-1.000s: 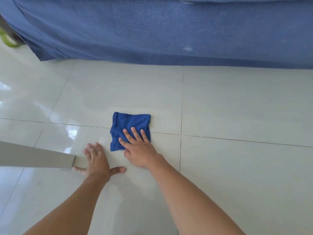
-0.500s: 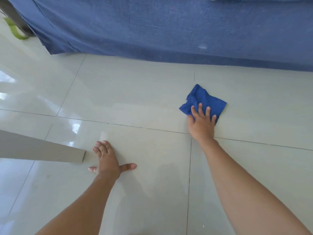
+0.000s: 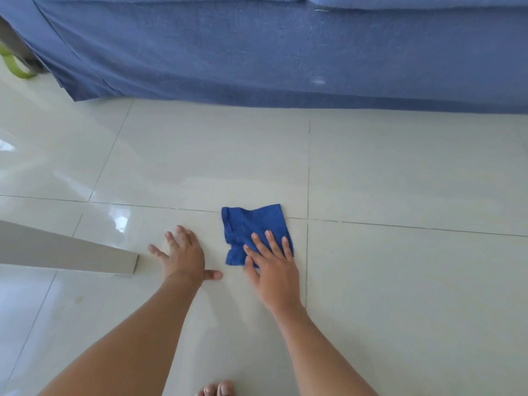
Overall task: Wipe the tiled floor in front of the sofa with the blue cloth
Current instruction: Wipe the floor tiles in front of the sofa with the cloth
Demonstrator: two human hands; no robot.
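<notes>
A folded blue cloth (image 3: 251,227) lies flat on the glossy pale tiled floor (image 3: 400,172), straddling a grout line. My right hand (image 3: 273,265) presses palm-down on the cloth's near right part, fingers spread. My left hand (image 3: 183,254) rests flat on the bare tile just left of the cloth, fingers apart, holding nothing. The sofa (image 3: 257,52), draped in a blue cover, runs along the far side of the floor.
A pale grey panel edge (image 3: 65,250) juts in from the left, close to my left hand. A green looped item (image 3: 17,68) lies by the sofa's left end. My toes (image 3: 217,390) show at the bottom edge.
My right hand has dragged the cloth from the far right tile back toward me and to the left, where it lies flatter beside my left hand. The left hand stays planted on the tile.
</notes>
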